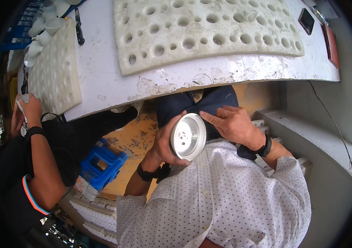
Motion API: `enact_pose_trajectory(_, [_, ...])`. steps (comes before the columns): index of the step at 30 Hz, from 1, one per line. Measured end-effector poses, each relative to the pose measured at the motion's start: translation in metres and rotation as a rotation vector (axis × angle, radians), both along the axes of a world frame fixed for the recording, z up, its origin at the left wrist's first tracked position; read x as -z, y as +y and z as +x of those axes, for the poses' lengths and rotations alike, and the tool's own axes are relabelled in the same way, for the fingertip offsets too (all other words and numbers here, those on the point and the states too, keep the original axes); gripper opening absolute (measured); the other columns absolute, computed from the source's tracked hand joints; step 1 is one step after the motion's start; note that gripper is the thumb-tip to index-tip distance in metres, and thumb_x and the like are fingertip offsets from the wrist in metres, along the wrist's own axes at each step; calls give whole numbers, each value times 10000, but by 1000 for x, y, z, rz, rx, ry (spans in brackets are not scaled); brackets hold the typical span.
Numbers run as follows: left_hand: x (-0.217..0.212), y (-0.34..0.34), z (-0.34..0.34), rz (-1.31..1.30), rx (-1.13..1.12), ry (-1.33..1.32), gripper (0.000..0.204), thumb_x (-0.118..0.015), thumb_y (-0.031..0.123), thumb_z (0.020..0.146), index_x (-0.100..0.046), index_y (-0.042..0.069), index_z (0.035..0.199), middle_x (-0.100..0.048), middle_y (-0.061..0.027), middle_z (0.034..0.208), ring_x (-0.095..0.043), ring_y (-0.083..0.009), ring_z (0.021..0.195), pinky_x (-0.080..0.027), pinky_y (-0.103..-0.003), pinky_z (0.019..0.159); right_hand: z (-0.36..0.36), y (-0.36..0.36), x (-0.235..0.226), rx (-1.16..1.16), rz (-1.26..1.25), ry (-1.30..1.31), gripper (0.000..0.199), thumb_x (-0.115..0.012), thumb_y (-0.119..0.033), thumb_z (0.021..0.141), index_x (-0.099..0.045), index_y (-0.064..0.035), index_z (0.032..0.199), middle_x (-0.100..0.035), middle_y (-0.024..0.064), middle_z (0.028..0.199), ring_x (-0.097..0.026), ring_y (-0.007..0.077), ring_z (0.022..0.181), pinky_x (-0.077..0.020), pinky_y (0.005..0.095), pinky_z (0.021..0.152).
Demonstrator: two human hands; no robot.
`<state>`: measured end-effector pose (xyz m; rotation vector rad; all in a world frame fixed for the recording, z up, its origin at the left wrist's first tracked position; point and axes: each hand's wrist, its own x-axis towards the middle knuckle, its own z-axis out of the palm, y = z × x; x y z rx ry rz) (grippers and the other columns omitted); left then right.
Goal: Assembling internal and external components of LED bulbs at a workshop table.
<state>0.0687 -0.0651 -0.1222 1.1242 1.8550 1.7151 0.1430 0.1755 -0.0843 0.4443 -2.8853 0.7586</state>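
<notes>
My left hand grips a round silver metal disc with small holes in its face, held close above my lap. My right hand rests on the disc's upper right rim, the index finger stretched along its edge. Both wrists carry black bands. My spotted white shirt fills the lower middle of the view, and my dark trousers show just beyond the disc.
A white worktable with chipped paint spans the top, bearing a large white foam tray full of round holes and a second foam tray at left. A dark phone lies far right. A co-worker's arm is at left, beside a blue plastic stool.
</notes>
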Motion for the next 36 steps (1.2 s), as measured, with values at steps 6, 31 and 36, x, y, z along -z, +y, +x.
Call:
enact_pose_trajectory(6, [8,-8,13,-84,91,-49,1176,-830,509,527,-243,-112,1335,-407,-305,1318,-477,-337,1189,-359,-418,1019,5,3,2,-153,110,-83,428,-565,-158,742,-590,-98,1164,-562,33,723,-610,195,660,-508,315,533])
enact_pose_trajectory(31, [6,-1,19,-24,30,-461,1106,-743,591,603,-241,-75,1329,-474,-201,1232,-494,-268,1145,-401,-383,964,14,7,8,-177,122,-463,392,-545,-133,775,-582,-131,1165,-627,71,871,-646,230,785,-530,356,648])
enact_pose_trajectory(36, [0,0,11,-74,40,-527,1043,-686,603,656,-232,-60,1321,-464,-190,1212,-487,-255,1141,-401,-385,950,11,4,2,-134,125,-336,396,-538,-155,770,-583,-135,1163,-619,61,895,-647,229,784,-538,346,636])
